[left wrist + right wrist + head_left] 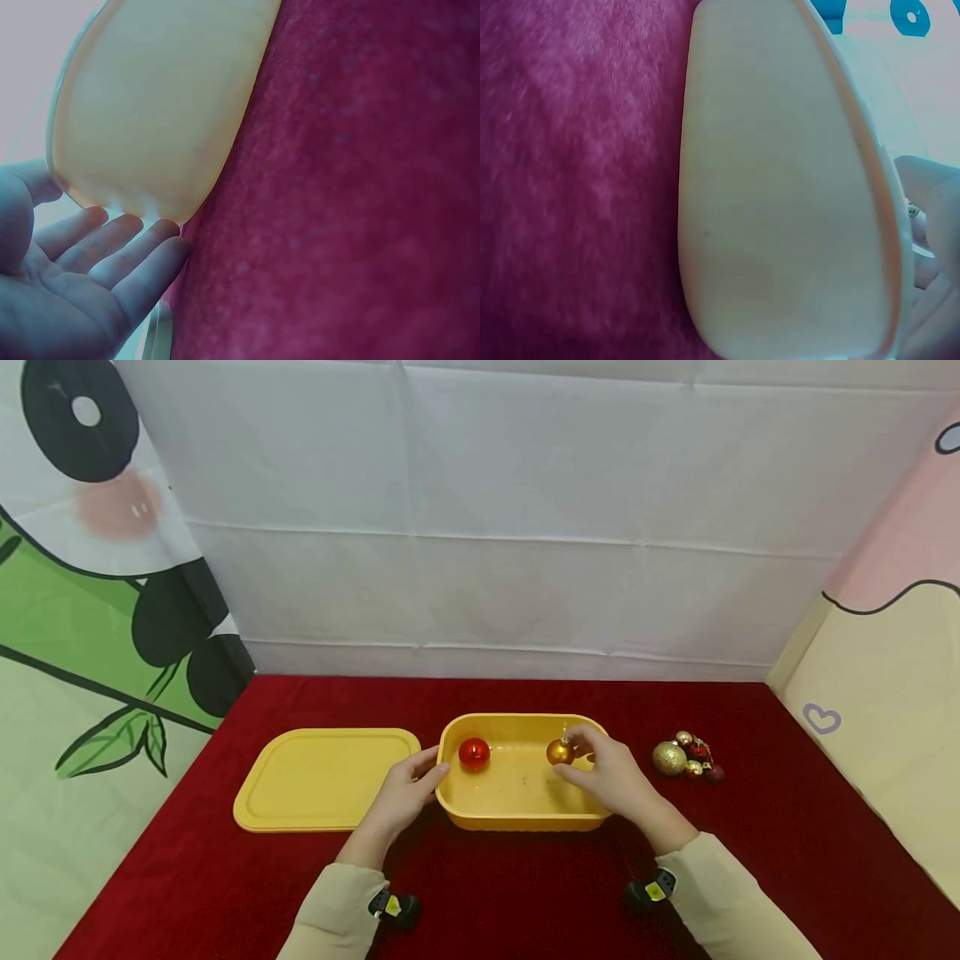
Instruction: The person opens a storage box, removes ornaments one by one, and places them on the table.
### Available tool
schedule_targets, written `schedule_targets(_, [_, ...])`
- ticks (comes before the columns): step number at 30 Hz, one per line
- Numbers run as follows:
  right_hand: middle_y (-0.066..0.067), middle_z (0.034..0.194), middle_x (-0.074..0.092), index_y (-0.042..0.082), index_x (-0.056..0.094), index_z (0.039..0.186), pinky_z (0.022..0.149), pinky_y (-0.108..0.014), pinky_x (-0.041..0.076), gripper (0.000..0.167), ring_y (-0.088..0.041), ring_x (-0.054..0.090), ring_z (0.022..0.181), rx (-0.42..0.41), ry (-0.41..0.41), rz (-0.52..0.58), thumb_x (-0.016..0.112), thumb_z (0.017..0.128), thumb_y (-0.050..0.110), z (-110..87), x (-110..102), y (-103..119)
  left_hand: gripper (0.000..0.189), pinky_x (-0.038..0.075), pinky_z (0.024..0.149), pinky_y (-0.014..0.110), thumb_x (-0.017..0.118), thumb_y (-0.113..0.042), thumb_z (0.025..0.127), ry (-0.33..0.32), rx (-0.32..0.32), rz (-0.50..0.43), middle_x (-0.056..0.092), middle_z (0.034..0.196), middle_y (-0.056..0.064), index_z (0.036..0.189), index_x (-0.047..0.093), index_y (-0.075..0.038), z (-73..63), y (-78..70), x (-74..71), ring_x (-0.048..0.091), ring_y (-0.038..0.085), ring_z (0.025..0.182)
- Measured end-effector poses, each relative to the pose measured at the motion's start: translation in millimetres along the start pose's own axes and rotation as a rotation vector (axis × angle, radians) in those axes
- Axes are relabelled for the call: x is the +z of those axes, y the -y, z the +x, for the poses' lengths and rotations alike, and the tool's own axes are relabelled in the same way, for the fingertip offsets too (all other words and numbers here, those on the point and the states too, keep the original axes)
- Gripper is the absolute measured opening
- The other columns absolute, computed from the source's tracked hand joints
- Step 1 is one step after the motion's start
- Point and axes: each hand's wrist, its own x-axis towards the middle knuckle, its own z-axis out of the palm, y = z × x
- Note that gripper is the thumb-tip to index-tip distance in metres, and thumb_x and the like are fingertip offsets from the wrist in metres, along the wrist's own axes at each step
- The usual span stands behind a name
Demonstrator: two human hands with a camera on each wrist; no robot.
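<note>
In the head view, a yellow plastic box (517, 822) stands on the red cloth with its inside facing up. My left hand (401, 793) holds its left end, thumb over the rim and fingertips against the outer wall, as the left wrist view shows. A shiny red bauble (474, 753) lies inside at the left. Over the right part of the box, my right hand (611, 777) pinches a gold bauble (559, 752) between thumb and fingers, its cap upward. Whether that bauble touches the box floor I cannot tell. The box wall hides most of this hand in the right wrist view.
Left of the box lies a flat yellow lid (322, 781). A small cluster of gold and dark red baubles (670, 758) sits to the right on the red cloth (525, 893). Behind the table hangs a white backdrop (517, 593).
</note>
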Motion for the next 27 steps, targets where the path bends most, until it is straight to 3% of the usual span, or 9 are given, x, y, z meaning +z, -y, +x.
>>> schedule_targets(27, [-0.010, 0.100, 0.069, 0.003, 0.060, 0.112, 0.076, -0.039, 0.056, 0.038, -0.023, 0.066, 0.088, -0.065, -0.138, -0.032, 0.076, 0.079, 0.012, -24.5, -33.5, -31.8, 0.047, 0.056, 0.083, 0.035, 0.054, -0.022, 0.097, -0.017, -0.001, 0.020, 0.052, 0.136, 0.019, 0.140, 0.045, -0.008, -0.2, -0.6, 0.9, 0.061, 0.028, 0.110])
